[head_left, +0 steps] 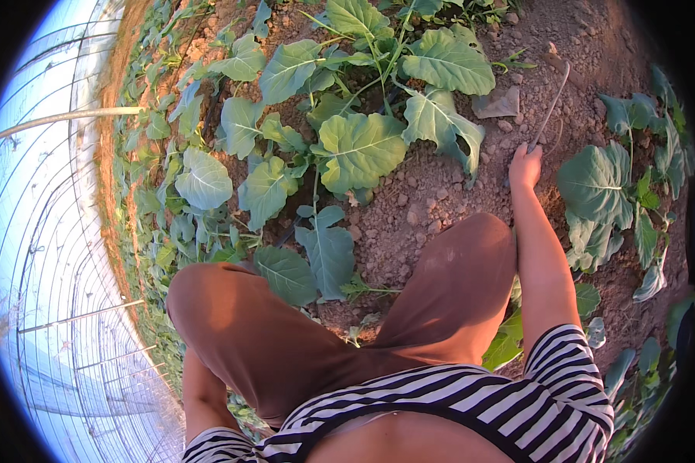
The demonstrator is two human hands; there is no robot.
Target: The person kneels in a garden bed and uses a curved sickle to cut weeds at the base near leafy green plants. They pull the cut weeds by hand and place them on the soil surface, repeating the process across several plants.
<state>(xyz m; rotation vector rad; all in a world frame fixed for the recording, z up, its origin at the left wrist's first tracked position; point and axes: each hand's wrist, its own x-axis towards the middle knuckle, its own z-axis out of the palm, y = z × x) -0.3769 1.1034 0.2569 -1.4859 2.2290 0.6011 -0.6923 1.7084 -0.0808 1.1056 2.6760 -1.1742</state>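
My right hand [525, 166] is closed on the handle end of a thin, curved metal tool [552, 110], which may be a sickle; its kind is not certain. The tool reaches up and away over the dry soil. My left hand is hidden; only the left forearm [201, 393] shows beside my left thigh. Before my knees stands a broad-leaved green plant [359, 151], of a cabbage-like kind, with large lobed leaves. One drooping leaf [445, 124] with holes in it hangs left of my right hand.
More leafy plants [596, 185] grow to the right of my forearm. A dry brown leaf or scrap [498, 104] lies on the cloddy soil [408, 208]. Dense plants run along the left, beside a hooped greenhouse wall [52, 220] with poles. A thin dark line runs among the stems.
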